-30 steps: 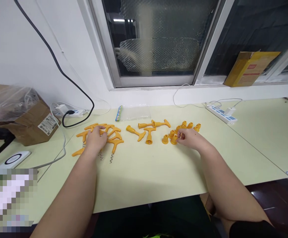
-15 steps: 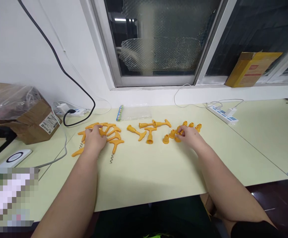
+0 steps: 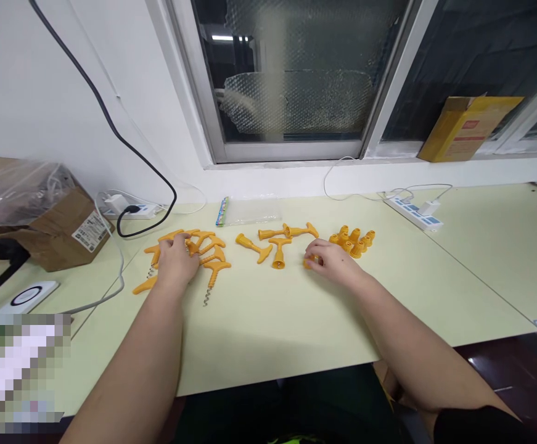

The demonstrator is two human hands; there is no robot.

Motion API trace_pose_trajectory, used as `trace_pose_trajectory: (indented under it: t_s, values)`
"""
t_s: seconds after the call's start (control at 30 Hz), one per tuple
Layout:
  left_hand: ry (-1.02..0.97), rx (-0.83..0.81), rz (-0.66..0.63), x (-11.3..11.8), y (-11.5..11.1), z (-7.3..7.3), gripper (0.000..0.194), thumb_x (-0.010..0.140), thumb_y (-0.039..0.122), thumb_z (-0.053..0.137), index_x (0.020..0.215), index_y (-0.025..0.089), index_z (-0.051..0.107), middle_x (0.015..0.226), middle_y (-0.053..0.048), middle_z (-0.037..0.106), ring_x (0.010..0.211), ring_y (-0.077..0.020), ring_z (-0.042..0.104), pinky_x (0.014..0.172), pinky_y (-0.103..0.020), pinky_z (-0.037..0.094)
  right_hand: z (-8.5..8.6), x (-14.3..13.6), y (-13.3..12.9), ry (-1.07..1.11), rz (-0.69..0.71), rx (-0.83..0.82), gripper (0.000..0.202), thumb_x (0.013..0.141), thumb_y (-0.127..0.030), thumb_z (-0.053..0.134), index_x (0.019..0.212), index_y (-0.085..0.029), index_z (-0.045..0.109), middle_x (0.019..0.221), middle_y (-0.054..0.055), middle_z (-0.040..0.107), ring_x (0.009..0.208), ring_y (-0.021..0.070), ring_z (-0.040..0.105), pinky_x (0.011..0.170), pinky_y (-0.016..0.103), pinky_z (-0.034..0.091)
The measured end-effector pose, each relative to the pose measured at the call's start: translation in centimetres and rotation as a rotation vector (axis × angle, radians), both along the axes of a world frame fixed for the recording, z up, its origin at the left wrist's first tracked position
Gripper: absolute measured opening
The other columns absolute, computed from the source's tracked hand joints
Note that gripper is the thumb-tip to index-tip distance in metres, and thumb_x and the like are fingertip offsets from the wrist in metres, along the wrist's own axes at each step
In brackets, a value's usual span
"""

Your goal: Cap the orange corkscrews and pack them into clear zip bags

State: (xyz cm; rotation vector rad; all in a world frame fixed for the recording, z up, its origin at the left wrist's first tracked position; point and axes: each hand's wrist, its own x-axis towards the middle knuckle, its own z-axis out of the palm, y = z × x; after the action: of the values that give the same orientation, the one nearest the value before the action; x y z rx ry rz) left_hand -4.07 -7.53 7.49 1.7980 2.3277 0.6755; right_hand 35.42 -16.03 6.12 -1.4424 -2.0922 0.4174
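Two-handed, best done gently: pinching yellow cap [image 3: 309, 264] in right hand [image 3: 332, 260] right of plastic bag [image 3: 252, 211], resting left hand [image 3: 176, 260] among corkscrews [image 3: 217, 266], grip unclear.

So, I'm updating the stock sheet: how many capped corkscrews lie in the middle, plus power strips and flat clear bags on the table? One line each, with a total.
Capped corkscrews: 4
Power strips: 2
Flat clear bag: 1
Total: 7

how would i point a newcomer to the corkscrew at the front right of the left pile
On the pale table, find the left hand over a pile of yellow corkscrews. Just right of that hand lies one corkscrew with a T-shaped handle. Its bare metal spiral reaches closer to the table's front edge than any other visible spiral.
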Motion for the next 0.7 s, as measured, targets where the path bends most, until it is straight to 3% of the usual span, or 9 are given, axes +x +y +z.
trace_pose_trajectory:
  t_s: [0.13, 0.4, 0.5, 0.57, 0.7]
  values:
    - [0.02, 0.024, -0.025, 0.1, 0.1, -0.3, 0.058, 0.084, 0.025, 0.067, 0.141, 0.025, 0.056, 0.141, -0.017, 0.047, 0.122, -0.0356, 0.06, 0.11, -0.054, 0.047, 0.1, 1.1, 0.4, -0.046, -0.056, -0.034, 0.016, 0.08, -0.004, 0.061, 0.08, -0.019, 0.067, 0.096, 0.005, 0.068, 0.077, 0.0164, 0.063, 0.073, 0.03, 0.048]
    - [0.068, 0.005, -0.096, 0.2, 0.2, -0.9, 0.057, 0.086, 0.018, 0.062, 0.142, 0.023, 0.059, 0.135, -0.017, 0.052, 0.132, -0.0371, 0.054, 0.115, -0.054, 0.044, 1.1, 3.1, 0.1, -0.093, -0.225, -0.05, 0.018, 0.077, -0.002, 0.057, 0.078, -0.02, 0.06, 0.088, 0.003, 0.069, 0.076, 0.0179, 0.063, 0.069, 0.028, 0.044]
    - [0.117, 0.068, -0.144, 1.0, -0.2, -0.9, 0.052, 0.088, 0.018, 0.059, 0.14, 0.021, 0.062, 0.133, -0.018, 0.055, 0.135, -0.0392, 0.05, 0.115, -0.055, 0.044, 1.0, 3.4, 0.3, -0.107, -0.28, -0.052, 0.018, 0.078, -0.002, 0.057, 0.08, -0.02, 0.061, 0.091, 0.004, 0.071, 0.083, 0.0217, 0.065, 0.074, 0.032, 0.047]
    - [0.147, 0.148, -0.253, 2.1, -0.6, -0.9, 0.048, 0.09, 0.019, 0.056, 0.137, 0.021, 0.064, 0.134, -0.017, 0.058, 0.137, -0.0385, 0.048, 0.116, -0.054, 0.044, 0.9, 3.4, 0.5, -0.096, -0.316, -0.022, 0.02, 0.079, -0.004, 0.057, 0.085, -0.021, 0.064, 0.099, 0.006, 0.072, 0.089, 0.0241, 0.066, 0.078, 0.036, 0.049]
    - [0.218, 0.229, -0.629, 5.2, -1.2, -1.6, 0.054, 0.089, 0.01, 0.05, 0.139, 0.023, 0.065, 0.153, -0.012, 0.055, 0.145, -0.0317, 0.046, 0.124, -0.05, 0.037, 0.6, 2.5, 0.4, -0.057, -0.273, 0.089, 0.017, 0.086, -0.012, 0.06, 0.096, -0.022, 0.068, 0.102, 0.007, 0.069, 0.09, 0.0241, 0.066, 0.08, 0.037, 0.05]
